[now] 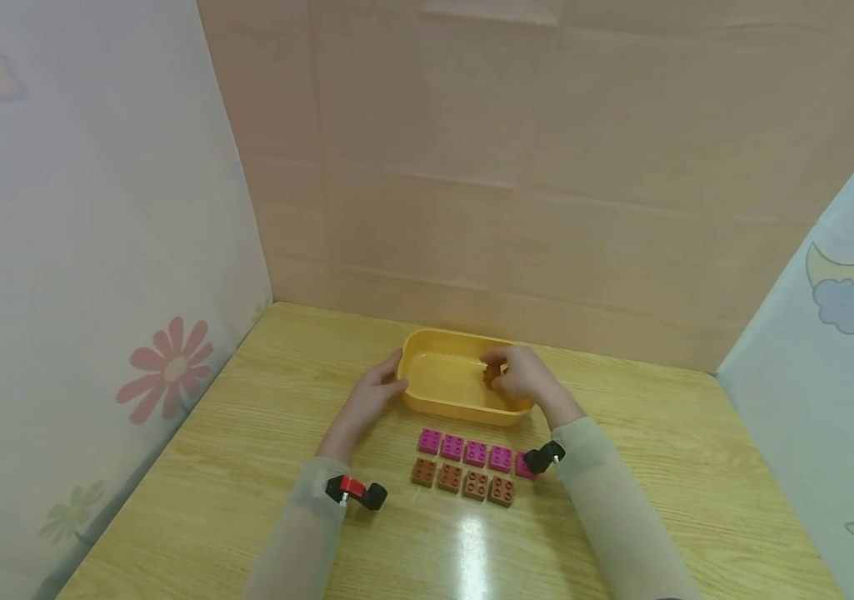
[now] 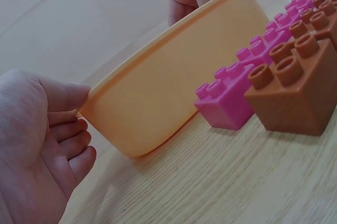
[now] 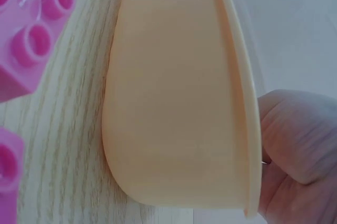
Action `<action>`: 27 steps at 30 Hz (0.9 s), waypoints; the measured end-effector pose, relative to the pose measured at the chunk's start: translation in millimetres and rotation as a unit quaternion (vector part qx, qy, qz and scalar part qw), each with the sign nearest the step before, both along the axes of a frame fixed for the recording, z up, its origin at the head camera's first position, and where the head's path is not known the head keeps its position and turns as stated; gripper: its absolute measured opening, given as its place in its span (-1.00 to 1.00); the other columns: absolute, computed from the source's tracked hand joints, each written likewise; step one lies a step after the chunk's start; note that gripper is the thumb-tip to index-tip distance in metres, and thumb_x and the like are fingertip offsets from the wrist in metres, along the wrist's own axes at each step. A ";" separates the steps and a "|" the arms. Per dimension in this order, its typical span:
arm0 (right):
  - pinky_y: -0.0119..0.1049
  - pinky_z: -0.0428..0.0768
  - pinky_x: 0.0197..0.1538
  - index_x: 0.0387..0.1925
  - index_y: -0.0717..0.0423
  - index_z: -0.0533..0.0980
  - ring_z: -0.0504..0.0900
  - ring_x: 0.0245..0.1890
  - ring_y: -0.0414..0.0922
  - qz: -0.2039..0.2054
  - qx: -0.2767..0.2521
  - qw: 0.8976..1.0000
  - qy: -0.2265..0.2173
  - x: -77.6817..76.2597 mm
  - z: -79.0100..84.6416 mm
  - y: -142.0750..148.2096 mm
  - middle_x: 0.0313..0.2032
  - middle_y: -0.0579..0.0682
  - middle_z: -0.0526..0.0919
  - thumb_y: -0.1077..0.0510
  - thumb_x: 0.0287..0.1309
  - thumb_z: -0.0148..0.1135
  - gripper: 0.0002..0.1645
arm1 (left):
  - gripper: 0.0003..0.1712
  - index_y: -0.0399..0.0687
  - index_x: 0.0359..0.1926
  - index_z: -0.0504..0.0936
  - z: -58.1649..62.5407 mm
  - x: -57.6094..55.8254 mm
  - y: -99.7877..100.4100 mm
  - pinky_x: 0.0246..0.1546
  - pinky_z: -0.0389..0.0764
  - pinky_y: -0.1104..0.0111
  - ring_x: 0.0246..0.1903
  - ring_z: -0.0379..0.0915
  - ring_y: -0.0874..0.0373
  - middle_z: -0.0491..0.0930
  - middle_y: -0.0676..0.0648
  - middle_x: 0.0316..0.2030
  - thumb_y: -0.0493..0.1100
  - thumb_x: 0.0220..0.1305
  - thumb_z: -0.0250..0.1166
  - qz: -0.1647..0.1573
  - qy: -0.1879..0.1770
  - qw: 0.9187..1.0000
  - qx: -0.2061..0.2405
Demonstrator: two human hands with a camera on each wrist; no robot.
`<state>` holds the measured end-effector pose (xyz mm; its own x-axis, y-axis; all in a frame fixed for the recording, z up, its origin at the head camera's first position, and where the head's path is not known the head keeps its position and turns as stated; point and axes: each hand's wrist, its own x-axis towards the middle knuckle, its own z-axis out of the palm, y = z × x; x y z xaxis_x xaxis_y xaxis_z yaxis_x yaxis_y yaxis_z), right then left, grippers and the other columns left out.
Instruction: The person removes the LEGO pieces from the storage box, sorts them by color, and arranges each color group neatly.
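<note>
A yellow plastic basin [image 1: 464, 411] stands on the table, its long side facing me. My left hand [image 1: 368, 400] grips its left end; in the left wrist view the thumb [image 2: 71, 95] lies at the rim and the other fingers curl by the outer wall. Over the basin's right end, my right hand [image 1: 530, 377] reaches inside and holds a brown toy building brick [image 1: 491, 373]. The basin wall [image 3: 174, 92] hides most of the fingers in the right wrist view. In front of the basin lie a row of pink bricks [image 1: 476, 452] and a row of brown bricks [image 1: 476, 485].
The wooden table [image 1: 284, 367] meets a tan backdrop [image 1: 412, 225] behind the basin. Pale printed sheets border it at the left [image 1: 112, 292] and right [image 1: 831, 400]. The right wrist strap device [image 1: 544, 457] partly covers the rightmost pink brick [image 1: 522, 467].
</note>
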<state>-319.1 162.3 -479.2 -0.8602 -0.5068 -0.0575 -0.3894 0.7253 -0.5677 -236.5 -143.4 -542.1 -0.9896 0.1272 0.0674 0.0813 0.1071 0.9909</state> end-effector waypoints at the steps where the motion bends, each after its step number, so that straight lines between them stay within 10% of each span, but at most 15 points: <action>1: 0.14 0.69 0.19 0.27 0.31 0.63 0.71 0.02 0.07 0.002 -0.006 1.000 0.000 0.1 0.1 0.4 -0.10 0.06 0.79 0.49 0.15 0.33 -0.39 | -0.28 -0.17 0.66 0.20 0.0 -0.2 -0.1 0.64 0.04 0.03 0.64 -0.02 -0.06 0.14 -0.10 0.65 -0.29 0.59 0.18 -0.001 0.000 1.000 0.000; 27: 0.08 0.68 0.27 0.27 0.29 0.63 0.65 0.20 0.19 -0.025 -0.148 0.989 0.016 29.6 -4.9 28.8 0.17 0.18 0.69 0.35 0.32 0.43 -0.50 | -0.28 -0.19 0.66 0.19 -2.3 -0.4 -0.3 0.64 -0.02 0.03 0.65 -0.05 -0.08 0.12 -0.12 0.66 -0.27 0.60 0.16 0.000 0.001 1.000 -0.009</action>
<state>-289.5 191.0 -484.1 -0.8840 -0.4532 0.1150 -0.3782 0.5483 -0.7459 -236.8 -143.7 -544.5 -0.9895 0.1276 0.0675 0.0836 0.1247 0.9887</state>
